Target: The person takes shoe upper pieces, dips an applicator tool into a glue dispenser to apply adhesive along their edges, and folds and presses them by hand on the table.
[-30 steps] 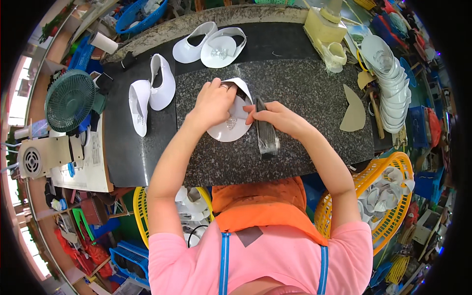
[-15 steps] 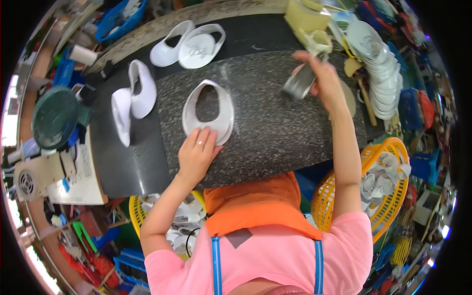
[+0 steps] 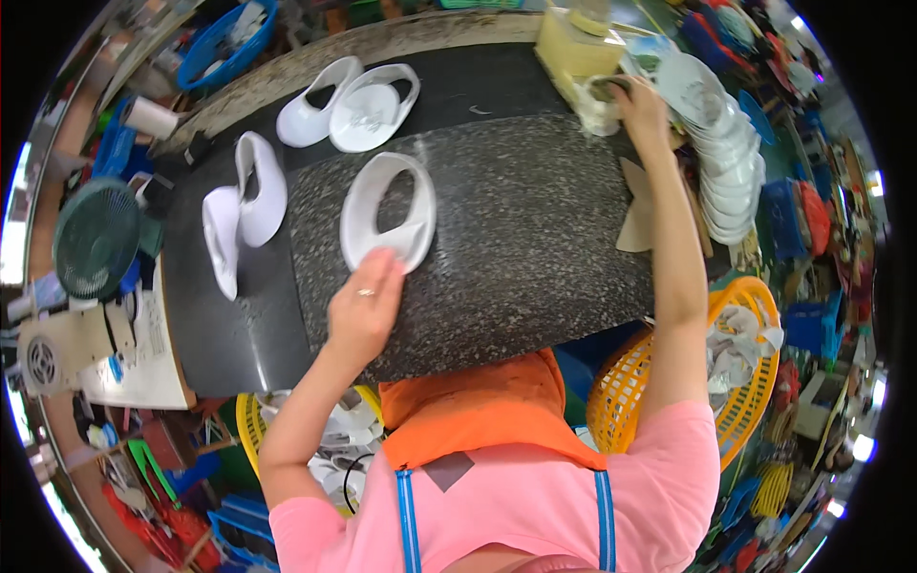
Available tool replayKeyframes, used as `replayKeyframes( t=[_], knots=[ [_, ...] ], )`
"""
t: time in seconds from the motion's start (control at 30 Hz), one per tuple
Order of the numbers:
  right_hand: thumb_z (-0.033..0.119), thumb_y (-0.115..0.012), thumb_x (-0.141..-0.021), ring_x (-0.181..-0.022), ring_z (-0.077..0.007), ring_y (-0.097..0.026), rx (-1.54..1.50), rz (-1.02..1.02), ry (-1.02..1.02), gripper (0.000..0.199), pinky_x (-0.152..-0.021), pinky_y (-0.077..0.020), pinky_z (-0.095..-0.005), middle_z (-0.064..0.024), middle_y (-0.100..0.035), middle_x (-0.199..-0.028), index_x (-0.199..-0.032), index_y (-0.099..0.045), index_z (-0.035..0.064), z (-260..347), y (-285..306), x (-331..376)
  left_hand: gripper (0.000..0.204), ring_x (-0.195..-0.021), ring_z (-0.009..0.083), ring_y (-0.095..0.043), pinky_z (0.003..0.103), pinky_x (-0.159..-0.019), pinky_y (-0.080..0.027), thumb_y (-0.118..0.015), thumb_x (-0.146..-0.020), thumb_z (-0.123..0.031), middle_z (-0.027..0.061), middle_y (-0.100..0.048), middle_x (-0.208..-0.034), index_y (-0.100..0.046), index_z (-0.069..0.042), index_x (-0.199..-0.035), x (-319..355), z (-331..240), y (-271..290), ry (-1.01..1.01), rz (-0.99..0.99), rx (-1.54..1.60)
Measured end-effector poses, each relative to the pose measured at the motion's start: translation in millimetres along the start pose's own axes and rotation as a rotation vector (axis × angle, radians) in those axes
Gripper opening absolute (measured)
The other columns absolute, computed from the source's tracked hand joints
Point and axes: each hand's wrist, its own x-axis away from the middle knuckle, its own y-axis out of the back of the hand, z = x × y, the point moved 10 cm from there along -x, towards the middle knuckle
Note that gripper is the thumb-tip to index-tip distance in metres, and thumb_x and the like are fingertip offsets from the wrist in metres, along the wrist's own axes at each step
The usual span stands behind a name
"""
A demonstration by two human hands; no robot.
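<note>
My left hand is closed on the near end of a white shoe upper, thumb and fingers pinching its rim over the speckled black tabletop. At the table's far right, my right hand is closed around a wide flat brush, its handle mostly covered by the fingers. The brush is at a small whitish, crusted pot beside a yellow block-shaped container. Two white uppers lie at the far left of the table, and two more stand on edge nearer the left side.
Nested white uppers form a long stack along the right edge. Beige pointed pieces lie by my right forearm. Below the table stand a yellow basket of white scraps and another yellow basket. A green fan is at the left.
My right hand has carried the brush away from over the table to the pot at the far right. The upper in my left hand has turned and tilted. Beige pieces now show more fully.
</note>
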Motion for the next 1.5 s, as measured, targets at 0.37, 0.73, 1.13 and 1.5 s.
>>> replayKeyframes(
  t=[0.37, 0.73, 1.13, 1.5],
  knots=[
    [0.017, -0.062, -0.082, -0.049, -0.0097, -0.057, -1.286, 0.431, -0.644, 0.028, -0.044, -0.0458, -0.0213, -0.0062, -0.062, -0.067, -0.101, -0.062, -0.0031, 122.1, 0.3, 99.6, 0.029, -0.092, 0.0266, -0.059, 0.034, -0.074, -0.052, -0.059, -0.068, -0.006, 0.0118, -0.058, -0.091, -0.061, 0.003, -0.095, 20.2, -8.7, -20.2, -0.008, -0.032, 0.033],
    [-0.005, -0.061, -0.066, -0.086, -0.0306, -0.061, -0.731, 0.646, 0.643, 0.026, -0.075, -0.0495, -0.0373, -0.0128, -0.063, -0.091, -0.091, -0.064, 0.0009, 321.9, -24.9, 133.9, 0.025, -0.087, 0.0251, -0.059, 0.033, -0.072, -0.051, -0.059, -0.066, -0.007, 0.0102, -0.055, -0.087, -0.061, 0.002, -0.089, 23.4, -8.4, -12.8, -0.008, -0.113, 0.096],
    [-0.006, -0.061, -0.061, -0.091, -0.031, -0.058, -0.661, 0.855, 0.859, 0.027, -0.079, -0.0475, -0.0379, -0.0112, -0.062, -0.094, -0.087, -0.063, -0.0006, 335.9, -8.2, 141.9, 0.026, -0.083, 0.0257, -0.06, 0.034, -0.067, -0.052, -0.061, -0.067, -0.008, 0.0101, -0.058, -0.09, -0.062, 0.001, -0.091, 28.3, -8.0, -18.9, -0.015, -0.121, 0.089],
    [0.0, -0.063, -0.071, -0.08, -0.0293, -0.061, -0.435, 0.546, 0.522, 0.02, -0.069, -0.0494, -0.0365, -0.011, -0.062, -0.087, -0.091, -0.064, 0.004, 279.5, 24.1, 96.3, 0.022, -0.077, 0.0261, -0.058, 0.034, -0.066, -0.051, -0.059, -0.071, -0.003, 0.0104, -0.057, -0.086, -0.063, 0.0, -0.093, 14.9, 4.3, 0.9, 0.125, -0.16, 0.102]
  ],
)
